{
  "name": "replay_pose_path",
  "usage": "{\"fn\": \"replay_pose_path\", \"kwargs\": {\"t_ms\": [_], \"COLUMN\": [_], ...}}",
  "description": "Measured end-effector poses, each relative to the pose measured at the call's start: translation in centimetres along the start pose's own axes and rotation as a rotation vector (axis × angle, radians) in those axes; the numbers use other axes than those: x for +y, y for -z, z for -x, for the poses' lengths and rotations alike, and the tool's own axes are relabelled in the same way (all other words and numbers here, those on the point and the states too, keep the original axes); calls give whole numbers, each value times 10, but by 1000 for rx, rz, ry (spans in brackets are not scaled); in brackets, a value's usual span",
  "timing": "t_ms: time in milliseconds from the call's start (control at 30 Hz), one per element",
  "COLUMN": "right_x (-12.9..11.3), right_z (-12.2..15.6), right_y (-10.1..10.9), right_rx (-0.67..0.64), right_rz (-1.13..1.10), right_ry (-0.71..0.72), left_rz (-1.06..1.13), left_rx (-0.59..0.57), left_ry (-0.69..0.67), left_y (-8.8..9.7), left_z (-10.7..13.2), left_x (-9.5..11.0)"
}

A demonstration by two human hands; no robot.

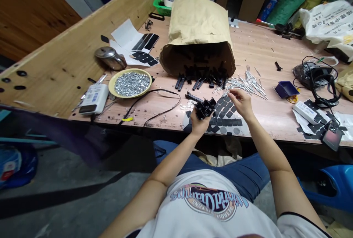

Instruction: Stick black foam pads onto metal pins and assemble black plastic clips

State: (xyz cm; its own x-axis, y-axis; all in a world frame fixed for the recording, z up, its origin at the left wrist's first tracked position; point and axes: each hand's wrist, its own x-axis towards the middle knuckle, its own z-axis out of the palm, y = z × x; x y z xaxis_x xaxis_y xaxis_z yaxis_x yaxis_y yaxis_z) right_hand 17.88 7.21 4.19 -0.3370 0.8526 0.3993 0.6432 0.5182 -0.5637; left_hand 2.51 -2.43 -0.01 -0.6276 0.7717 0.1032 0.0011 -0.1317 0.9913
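My left hand (199,123) is closed around a cluster of black plastic parts (205,108), held just above the table's front edge. To its right, my right hand (241,102) has thumb and forefinger pinched together near the thin metal pins (245,83). Whatever lies between those fingertips is too small to make out. Beneath both hands is a sheet of black adhesive pads (224,122). A single black part (193,97) and a patch of tiny metal pieces (188,105) lie beside my left hand. More black parts (198,78) spill from the mouth of a paper sack (200,21).
A yellow bowl of small metal pieces (110,85) stands left, near a white box (94,99) and a metal pot (109,57). A black strap (165,91) curves across the table. At right are a blue container (286,90) and a black headset (322,83). A wooden board (82,39) borders the left.
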Motion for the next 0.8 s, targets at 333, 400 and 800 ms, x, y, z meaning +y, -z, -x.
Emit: {"fn": "replay_pose_path", "kwargs": {"t_ms": [333,400,800], "right_x": [65,64,48], "right_z": [-26,-30,-21], "right_y": [-3,-5,15], "right_rx": [-384,-437,-49], "right_rz": [776,806,329], "right_ry": [-357,-329,-225], "left_rz": [162,180,337], "left_rx": [-31,-38,-65], "left_ry": [193,210,407], "left_y": [-9,-10,-13], "left_z": [4,3,2], "left_x": [9,11,15]}}
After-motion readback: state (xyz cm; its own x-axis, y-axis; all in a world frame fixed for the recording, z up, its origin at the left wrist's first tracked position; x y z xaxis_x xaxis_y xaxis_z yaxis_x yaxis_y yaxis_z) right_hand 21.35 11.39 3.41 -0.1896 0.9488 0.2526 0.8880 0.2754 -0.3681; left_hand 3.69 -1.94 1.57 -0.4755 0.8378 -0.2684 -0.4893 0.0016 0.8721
